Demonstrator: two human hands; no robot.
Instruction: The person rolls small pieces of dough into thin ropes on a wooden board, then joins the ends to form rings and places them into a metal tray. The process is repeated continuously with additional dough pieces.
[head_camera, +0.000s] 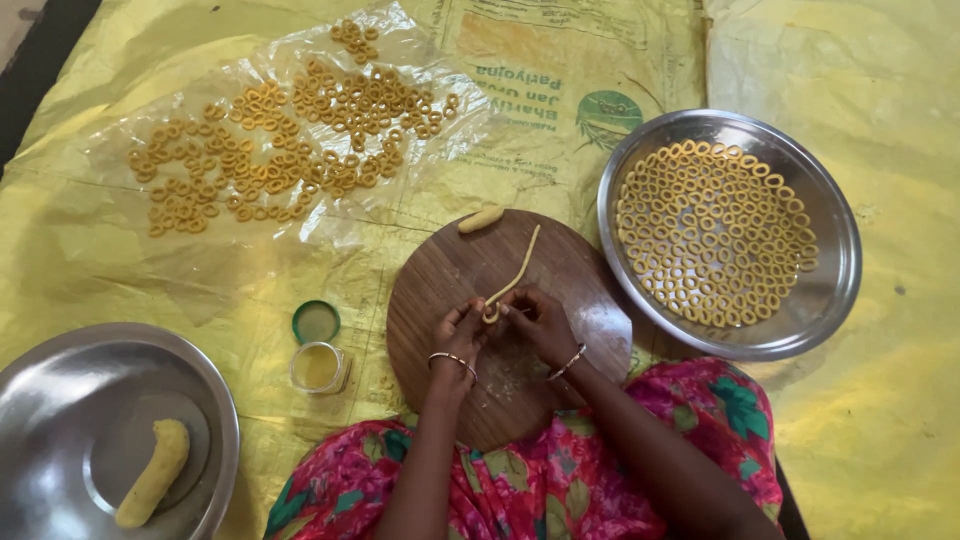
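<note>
Head view: both hands meet just below the centre of the frame, over a round wooden board (560, 330); the left hand (458, 335) and the right hand (538, 322) face each other, fingertips drawn together and pinched on the near end of a thin dough rope (518, 272), which appears curled into a small loop between them; how tightly each finger presses cannot be told at this size.

The rope's long axis runs from the fingertips up and slightly to the right, toward the top of the board, so its free length lies away from the person and above both hands; the held end sits between the two hands, about equally close to each, though the loose length leans a little toward the right hand's side.

A short dough stub (481, 219) lies at the board's upper edge, apart from the rope; right of the board a steel plate (835, 280) holds closely packed dough rings (710, 235); in the upper left, more loose rings (290, 150) are spread on a clear plastic sheet (110, 160) over the yellow ground sheet (880, 420); at lower left a second steel plate (215, 400) carries a thick dough roll (153, 472); left of the board stand a small open jar (318, 367) and its green lid (316, 321), just beside one another.
</note>
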